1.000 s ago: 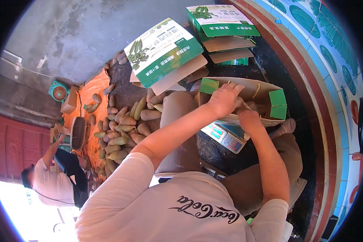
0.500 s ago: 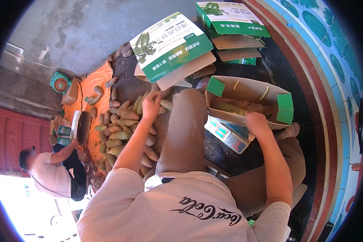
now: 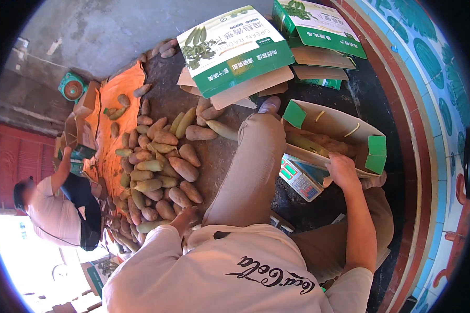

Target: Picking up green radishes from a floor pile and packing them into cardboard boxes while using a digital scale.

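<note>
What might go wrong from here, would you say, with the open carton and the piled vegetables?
The right hand holds the near rim of the open carton, with the scale showing beneath it, so hand pressure could skew a reading. The left hand is at the edge of the piled vegetables, where loose ones might roll.

1. R hand (image 3: 342, 169) gripping nr rim of open carton (image 3: 337, 125) w/ radishes (image 3: 304, 143) inside.
2. Digital scale (image 3: 300, 180) at carton's nr side.
3. L hand (image 3: 186, 216) at radish pile (image 3: 164, 167), nr end.
4. Co-worker (image 3: 55, 214) far left.
</note>
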The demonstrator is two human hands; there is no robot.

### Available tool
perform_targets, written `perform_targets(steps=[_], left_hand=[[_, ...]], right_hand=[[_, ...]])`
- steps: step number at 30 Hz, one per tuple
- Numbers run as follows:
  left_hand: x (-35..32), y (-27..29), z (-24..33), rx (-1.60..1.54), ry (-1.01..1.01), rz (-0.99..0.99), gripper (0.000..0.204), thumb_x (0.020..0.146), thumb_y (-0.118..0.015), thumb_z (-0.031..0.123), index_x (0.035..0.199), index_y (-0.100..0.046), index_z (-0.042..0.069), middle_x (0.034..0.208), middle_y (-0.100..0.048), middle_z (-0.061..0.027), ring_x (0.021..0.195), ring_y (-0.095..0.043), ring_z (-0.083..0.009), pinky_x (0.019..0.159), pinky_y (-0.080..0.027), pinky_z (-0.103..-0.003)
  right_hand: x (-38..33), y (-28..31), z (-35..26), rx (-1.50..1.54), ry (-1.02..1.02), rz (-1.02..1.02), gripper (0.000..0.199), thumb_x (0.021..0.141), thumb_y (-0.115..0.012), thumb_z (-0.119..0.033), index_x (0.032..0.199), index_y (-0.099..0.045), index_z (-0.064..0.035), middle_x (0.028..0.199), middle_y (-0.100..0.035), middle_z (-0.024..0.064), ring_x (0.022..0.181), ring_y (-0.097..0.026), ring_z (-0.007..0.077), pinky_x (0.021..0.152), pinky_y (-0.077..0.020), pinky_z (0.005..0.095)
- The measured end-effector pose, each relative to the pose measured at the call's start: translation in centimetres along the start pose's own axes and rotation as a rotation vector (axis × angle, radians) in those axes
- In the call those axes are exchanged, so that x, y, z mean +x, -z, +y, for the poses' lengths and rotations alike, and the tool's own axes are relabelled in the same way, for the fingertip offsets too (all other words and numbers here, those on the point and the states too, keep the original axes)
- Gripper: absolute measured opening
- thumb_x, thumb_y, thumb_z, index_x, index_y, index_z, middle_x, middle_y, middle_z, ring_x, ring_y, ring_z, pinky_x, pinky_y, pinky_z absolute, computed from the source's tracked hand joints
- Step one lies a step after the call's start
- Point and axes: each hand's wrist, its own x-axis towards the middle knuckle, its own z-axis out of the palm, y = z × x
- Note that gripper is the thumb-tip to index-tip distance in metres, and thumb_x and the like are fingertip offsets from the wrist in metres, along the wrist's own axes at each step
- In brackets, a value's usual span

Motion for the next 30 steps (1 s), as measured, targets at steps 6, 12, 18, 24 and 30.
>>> perform_targets(steps=[6,12,18,24,30], left_hand=[[5.5,-6.0,-0.5,-0.075,-0.166,-0.043,0.046,0.079,-0.057,0.028,0.122,-0.05,0.013,0.121,-0.053,-0.0143,0.113,-0.05,-0.0316,0.094,-0.041,-0.044],[11.6,-10.1,0.0,-0.028,-0.322,-0.024,0.046,0.076,-0.062,0.03,0.116,-0.055,0.008,0.112,-0.058,-0.0169,0.102,-0.058,-0.0296,0.085,-0.048,-0.042],[12.0,-9.6,2.6,-0.061,-0.351,-0.079,0.045,0.076,-0.062,0.029,0.115,-0.056,0.008,0.111,-0.059,-0.017,0.1,-0.059,-0.0294,0.084,-0.049,-0.041],[10.9,-11.1,2.4,-0.11,-0.374,-0.147,0.044,0.075,-0.063,0.029,0.113,-0.057,0.007,0.11,-0.059,-0.0171,0.098,-0.06,-0.0291,0.082,-0.049,-0.041],[9.6,-12.4,2.1,-0.161,-0.376,-0.207,0.043,0.075,-0.063,0.028,0.112,-0.057,0.007,0.108,-0.06,-0.0171,0.097,-0.06,-0.0289,0.081,-0.05,-0.041]], right_hand=[[0.0,0.0,-0.1,-0.006,0.023,0.057,0.021,0.072,-0.062,-0.013,0.087,-0.056,-0.0001,0.092,-0.06,0.0182,0.091,-0.057,0.034,0.079,-0.0447,0.0422],[0.3,0.1,-0.9,-0.008,0.031,0.089,0.019,0.071,-0.063,-0.013,0.084,-0.055,-0.0009,0.089,-0.06,0.017,0.089,-0.057,0.0331,0.076,-0.0454,0.0417],[0.2,-0.3,-0.5,-0.027,0.005,0.089,0.019,0.071,-0.063,-0.013,0.084,-0.055,-0.0017,0.087,-0.06,0.0153,0.086,-0.058,0.0318,0.076,-0.0458,0.0405],[0.3,-0.5,-0.6,-0.013,0.04,0.143,0.02,0.071,-0.064,-0.013,0.084,-0.054,-0.0026,0.084,-0.059,0.0146,0.084,-0.057,0.0319,0.074,-0.0456,0.0412],[0.4,-0.2,-0.4,-0.003,0.031,0.115,0.023,0.07,-0.065,-0.012,0.087,-0.054,-0.0022,0.086,-0.059,0.016,0.084,-0.057,0.0339,0.073,-0.0456,0.0419]])
